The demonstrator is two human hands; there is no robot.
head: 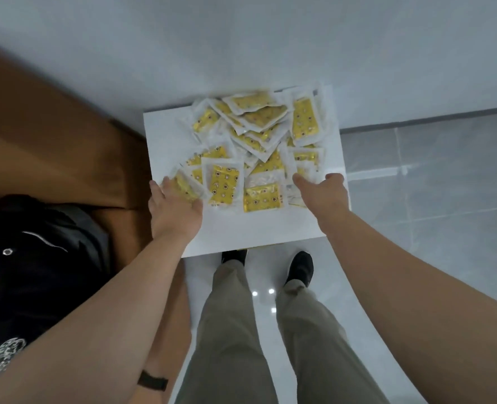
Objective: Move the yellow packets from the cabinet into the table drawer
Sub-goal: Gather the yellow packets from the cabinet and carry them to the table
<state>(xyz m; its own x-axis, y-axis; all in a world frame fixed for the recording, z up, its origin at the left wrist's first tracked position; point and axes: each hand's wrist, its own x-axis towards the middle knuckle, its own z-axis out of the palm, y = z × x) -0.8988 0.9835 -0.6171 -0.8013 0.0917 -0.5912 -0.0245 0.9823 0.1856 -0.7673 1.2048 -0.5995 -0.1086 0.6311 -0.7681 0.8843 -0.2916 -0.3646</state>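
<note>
So the white top [241, 228] in front of me is just a flat, plain slab, and the only stuff lying on it is a messy heap of yellow packets [258, 123], clear wrappers with yellow insides, all overlapping at random angles. The heap fills the stretch beyond my fingertips right to the far edge. My left hand [174, 211] sits at the top's left edge and my right hand [320, 191] near its right edge, both touching the near fringe of the pile. Between the hands two packets lie flat side by side [223, 185] [261, 197]. Past my right hand one packet [305, 119] lies lengthwise. The strip nearer to me than my hands is bare white.
</note>
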